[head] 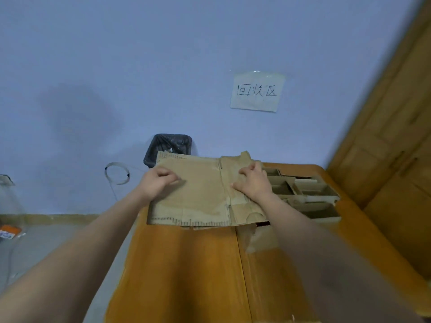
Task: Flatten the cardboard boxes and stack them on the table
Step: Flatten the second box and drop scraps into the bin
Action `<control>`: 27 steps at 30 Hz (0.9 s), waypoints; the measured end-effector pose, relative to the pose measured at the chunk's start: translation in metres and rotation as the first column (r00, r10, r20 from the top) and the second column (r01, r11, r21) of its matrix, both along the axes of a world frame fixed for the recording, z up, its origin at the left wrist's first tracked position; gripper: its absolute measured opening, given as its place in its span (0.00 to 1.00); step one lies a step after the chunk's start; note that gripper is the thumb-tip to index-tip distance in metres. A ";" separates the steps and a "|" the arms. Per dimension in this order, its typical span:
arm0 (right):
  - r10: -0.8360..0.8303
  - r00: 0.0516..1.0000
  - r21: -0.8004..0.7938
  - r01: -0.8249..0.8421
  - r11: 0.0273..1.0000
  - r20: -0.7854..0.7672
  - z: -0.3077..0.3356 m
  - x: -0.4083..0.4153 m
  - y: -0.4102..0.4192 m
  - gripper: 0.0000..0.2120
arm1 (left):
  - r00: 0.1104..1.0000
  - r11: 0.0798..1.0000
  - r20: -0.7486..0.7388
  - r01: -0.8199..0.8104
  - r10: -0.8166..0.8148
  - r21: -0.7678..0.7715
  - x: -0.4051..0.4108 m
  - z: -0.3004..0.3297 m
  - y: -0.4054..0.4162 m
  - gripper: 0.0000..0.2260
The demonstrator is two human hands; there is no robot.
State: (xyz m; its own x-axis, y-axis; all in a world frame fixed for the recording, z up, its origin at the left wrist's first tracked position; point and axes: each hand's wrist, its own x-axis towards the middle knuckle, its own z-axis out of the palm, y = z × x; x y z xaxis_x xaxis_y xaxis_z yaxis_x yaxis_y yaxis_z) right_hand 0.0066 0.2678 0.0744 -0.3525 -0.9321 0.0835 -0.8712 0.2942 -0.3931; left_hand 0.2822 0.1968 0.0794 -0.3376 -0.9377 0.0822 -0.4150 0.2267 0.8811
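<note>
A flattened brown cardboard box (200,194) lies on the far part of the orange wooden table (186,264), its left edge overhanging the table's side. My left hand (157,183) rests on the box's left part with the fingers bent down onto it. My right hand (253,183) presses on the right part, beside the central crease. More cardboard pieces (305,194), with folded walls and flaps, sit to the right of the flat box, partly under it. Whether either hand curls round an edge is hidden.
A bin lined with a black bag (169,148) stands behind the table against the blue wall. A paper sign (256,92) is taped to the wall. A wooden cabinet (396,148) rises at the right. A coiled cable (117,176) and orange packaging (10,231) are at the left.
</note>
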 end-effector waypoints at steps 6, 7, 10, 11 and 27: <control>-0.082 0.995 -0.066 0.077 0.995 -0.065 0.050 -0.051 0.065 0.24 | 0.988 0.985 0.005 0.153 -0.153 -0.074 -0.056 0.050 0.026 0.07; -0.092 0.993 -0.078 0.087 0.993 -0.070 0.058 -0.061 0.074 0.24 | 0.986 0.983 0.002 0.168 -0.168 -0.081 -0.067 0.059 0.031 0.07; -0.110 0.991 -0.107 0.102 0.989 -0.075 0.082 -0.092 0.095 0.25 | 0.980 0.973 0.015 0.197 -0.197 -0.122 -0.102 0.081 0.043 0.07; -0.108 0.991 -0.108 0.099 0.989 -0.077 0.089 -0.103 0.100 0.26 | 0.979 0.970 0.024 0.204 -0.202 -0.135 -0.115 0.087 0.046 0.07; -0.042 0.994 -0.073 0.035 0.997 -0.100 0.121 -0.292 0.090 0.30 | 0.977 0.961 0.159 0.177 -0.145 -0.214 -0.305 0.099 0.053 0.10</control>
